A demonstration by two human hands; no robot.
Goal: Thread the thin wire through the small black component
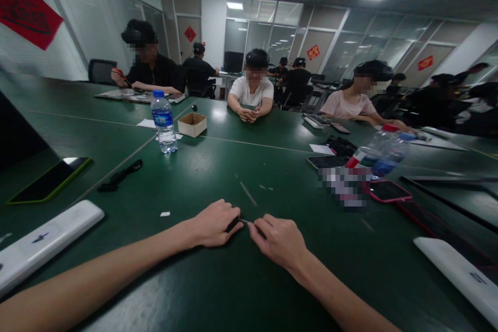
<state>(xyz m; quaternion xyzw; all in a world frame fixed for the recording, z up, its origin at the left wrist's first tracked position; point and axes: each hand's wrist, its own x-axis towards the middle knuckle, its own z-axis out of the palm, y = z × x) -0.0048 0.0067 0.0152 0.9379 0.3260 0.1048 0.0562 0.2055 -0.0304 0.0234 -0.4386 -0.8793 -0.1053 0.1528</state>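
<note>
Both of my forearms rest on a dark green table [241,280]. My left hand [213,223] is closed in a pinch on a small dark object [232,225] with a thin pale strand [246,221] running out of it. My right hand [278,241] is closed too, fingers pinched on the other end of that strand. The hands are a few centimetres apart, knuckles up. What the small object is I cannot make out.
A water bottle [164,122] and a small cardboard box [192,124] stand further back. A green-edged phone [50,180], a black strap [120,175] and a white case [42,241] lie left. Bottles [383,153], phones [389,190] and another white case [459,272] lie right. Several people sit around the table.
</note>
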